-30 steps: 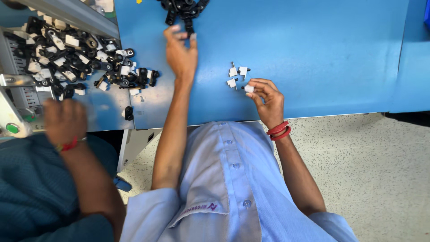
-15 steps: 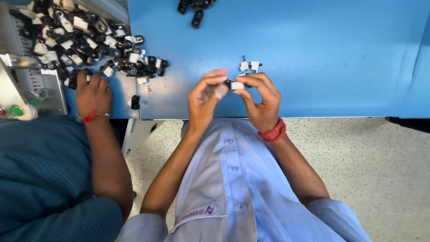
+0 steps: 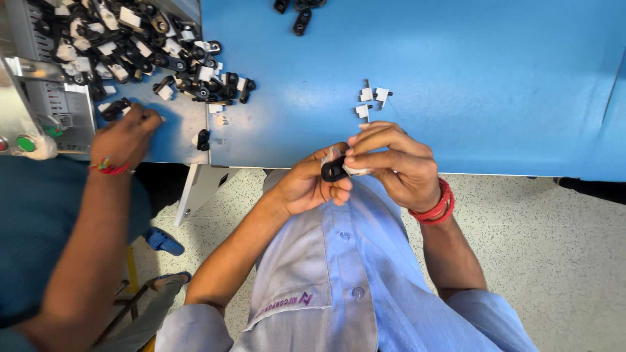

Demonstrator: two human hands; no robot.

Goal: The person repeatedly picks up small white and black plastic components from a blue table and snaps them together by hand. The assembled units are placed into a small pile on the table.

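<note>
Closest in, just above the pale blue shirt (image 3: 339, 261), the left hand (image 3: 306, 186) pinches a small black plastic piece (image 3: 334, 171) between thumb and fingertips. Touching it from the right, the right hand (image 3: 398, 163) has its fingers pressed together around a small white clip (image 3: 355, 170), which meets the black piece at the fingertips; whether the two are fully seated cannot be told. So this pair looks mid-joining. Just beyond the right fingers, three more white clips (image 3: 372, 101) lie loose on the blue table (image 3: 489, 78), apparently still to be fitted. Farther left of the fingers, a co-worker's hand (image 3: 127, 133) rests by a large heap of black and white parts (image 3: 130, 52).
</note>
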